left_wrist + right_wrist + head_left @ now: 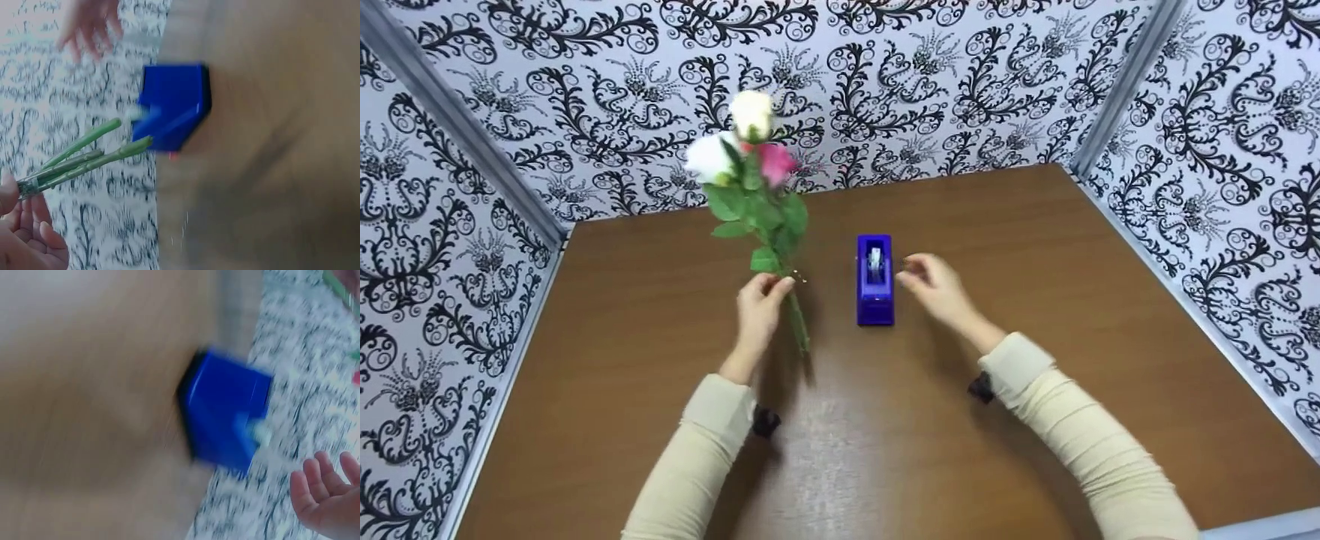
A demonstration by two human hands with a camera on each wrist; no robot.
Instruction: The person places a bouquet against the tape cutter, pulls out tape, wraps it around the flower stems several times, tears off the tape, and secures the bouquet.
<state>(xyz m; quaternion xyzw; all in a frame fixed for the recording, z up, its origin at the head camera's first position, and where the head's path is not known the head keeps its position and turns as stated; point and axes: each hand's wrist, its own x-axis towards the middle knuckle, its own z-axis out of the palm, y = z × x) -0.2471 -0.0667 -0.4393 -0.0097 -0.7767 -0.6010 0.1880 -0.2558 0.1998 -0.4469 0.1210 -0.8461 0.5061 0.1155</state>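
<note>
My left hand pinches the stems of a small bunch of roses, white, cream and pink with green leaves, held upright above the table. In the left wrist view the cut stem ends stick out past the fingers, with something clear and shiny around them near the grip. A blue tape dispenser stands on the table between both hands. Just right of it, my right hand hovers with fingers loosely bent. From the right wrist view, that hand's fingers look relaxed and hold nothing.
The brown wooden table carries the dispenser near its middle. Patterned black-and-white panels close it in at the back and both sides, joined by grey metal posts.
</note>
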